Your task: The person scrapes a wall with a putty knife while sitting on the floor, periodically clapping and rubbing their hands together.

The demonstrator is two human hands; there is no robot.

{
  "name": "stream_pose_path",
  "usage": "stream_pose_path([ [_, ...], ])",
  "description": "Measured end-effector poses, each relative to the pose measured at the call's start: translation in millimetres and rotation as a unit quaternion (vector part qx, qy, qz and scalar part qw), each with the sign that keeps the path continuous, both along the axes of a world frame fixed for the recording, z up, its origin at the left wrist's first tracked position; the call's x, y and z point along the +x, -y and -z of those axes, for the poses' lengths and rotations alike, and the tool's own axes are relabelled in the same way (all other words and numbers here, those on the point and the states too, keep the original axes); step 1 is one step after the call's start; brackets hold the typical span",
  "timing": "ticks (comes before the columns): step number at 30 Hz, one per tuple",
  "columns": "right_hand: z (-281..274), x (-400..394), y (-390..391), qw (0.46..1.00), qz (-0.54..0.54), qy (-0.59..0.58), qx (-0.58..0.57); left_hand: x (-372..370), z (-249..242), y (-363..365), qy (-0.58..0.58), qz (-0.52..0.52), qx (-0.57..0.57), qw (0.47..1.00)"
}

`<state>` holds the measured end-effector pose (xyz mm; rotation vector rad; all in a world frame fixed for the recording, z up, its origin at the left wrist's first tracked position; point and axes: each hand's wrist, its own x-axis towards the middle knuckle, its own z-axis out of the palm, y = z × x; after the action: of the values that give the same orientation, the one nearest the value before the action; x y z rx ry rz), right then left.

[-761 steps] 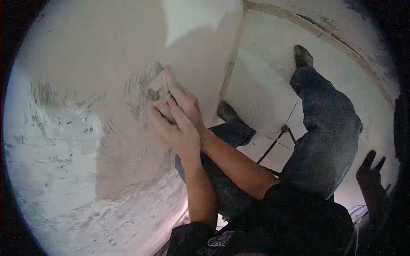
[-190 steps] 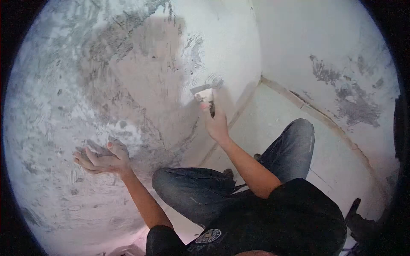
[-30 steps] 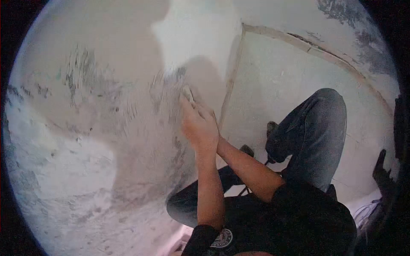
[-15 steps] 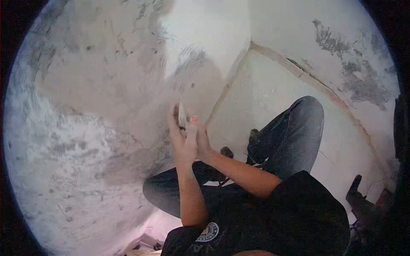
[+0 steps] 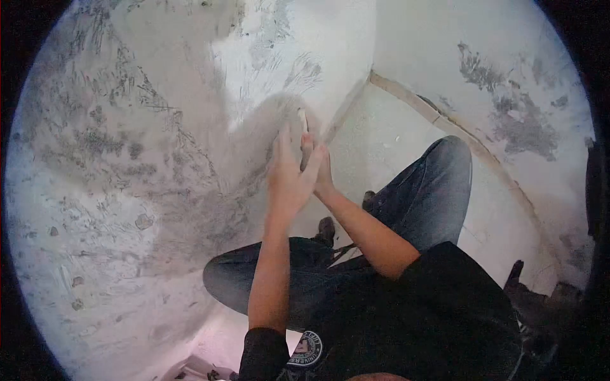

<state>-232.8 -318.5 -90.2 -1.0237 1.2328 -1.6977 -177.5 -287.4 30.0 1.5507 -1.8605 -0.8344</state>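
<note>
My right hand (image 5: 323,173) is closed around a thin pale flat piece (image 5: 302,119), seen nearly edge-on, whose tip points up close to the wall. Its exact kind cannot be made out. My left hand (image 5: 289,181) is right beside it, fingers stretched up along the wall and a little blurred, thumb reaching across to the right hand. Both hands are in front of a patchy wall (image 5: 184,120) with grey smears and white areas. A shadow of the hands falls on the wall around the piece.
A pale floor (image 5: 362,133) meets the walls at a corner, with a brownish strip (image 5: 438,117) along its edge. My crossed legs in dark jeans (image 5: 432,184) rest on the floor. Another wall (image 5: 527,127) with grey patches is at right. Dark items (image 5: 540,298) lie at lower right.
Both hands have moved up and slightly right along the wall, toward the corner. The pale piece now shows narrower, and the left thumb has swung over toward the right hand.
</note>
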Motion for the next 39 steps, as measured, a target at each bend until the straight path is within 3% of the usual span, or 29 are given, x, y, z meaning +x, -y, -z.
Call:
stream_pose_path([
  [2, 89.2, 33.3, 44.0, 0.984, 0.015, 0.178, -0.009, -11.8, -10.0, 16.3, 0.037, 0.009, 0.01, 0.999],
  [4, 65.6, 30.3, 43.7, 0.98, 0.027, 0.197, -0.023, -16.3, -6.2, 28.7, 0.077, 0.026, 0.022, 0.996],
  [11, -23.0, 22.3, 47.6, 0.952, 0.002, 0.289, -0.104, -21.0, 16.9, 52.4, 0.143, 0.021, -0.092, 0.985],
  [12, -12.9, 26.0, 42.9, 0.95, 0.007, 0.294, -0.102, -20.6, 18.6, 51.2, 0.148, 0.026, -0.09, 0.985],
  [14, 16.3, 35.8, 32.0, 0.969, -0.08, 0.223, -0.065, -21.6, 20.5, 47.3, 0.195, -0.018, -0.091, 0.976],
  [15, 16.9, 38.7, 42.2, 0.996, 0.03, 0.078, 0.022, -27.4, 18.7, 44.5, 0.12, -0.032, -0.078, 0.989],
  [16, 12.2, 34.2, 44.4, 0.996, 0.031, 0.083, 0.03, -31.5, 20.2, 47.7, 0.125, -0.03, -0.07, 0.989],
  [18, 2.8, 31.2, 42.0, 0.962, -0.032, 0.271, -0.006, -30.2, 26.9, 53.4, 0.14, -0.026, -0.08, 0.987],
  [21, -26.3, 7.8, 37.7, 0.978, -0.053, 0.185, 0.082, -33.6, 16.7, 58.2, 0.123, -0.055, -0.059, 0.989],
  [28, -46.3, -10.1, 41.1, 0.982, 0.017, 0.146, 0.12, -40.1, 15.5, 67.0, 0.144, -0.058, -0.031, 0.987],
  [30, -32.8, -12.6, 43.8, 0.993, 0.01, 0.099, 0.065, -41.0, 23.4, 69.7, 0.126, -0.032, -0.054, 0.99],
  [33, -18.6, 0.9, 46.1, 0.99, -0.002, 0.135, 0.037, -40.3, 16.7, 70.3, 0.137, -0.038, 0.029, 0.989],
  [36, -7.8, 2.2, 50.6, 0.986, 0.032, 0.161, 0.019, -45.4, 24.7, 64.2, 0.104, -0.023, -0.049, 0.993],
  [39, -0.2, 5.7, 43.9, 0.979, 0.062, 0.195, -0.002, -42.8, 30.0, 70.7, 0.133, -0.014, -0.044, 0.99],
])
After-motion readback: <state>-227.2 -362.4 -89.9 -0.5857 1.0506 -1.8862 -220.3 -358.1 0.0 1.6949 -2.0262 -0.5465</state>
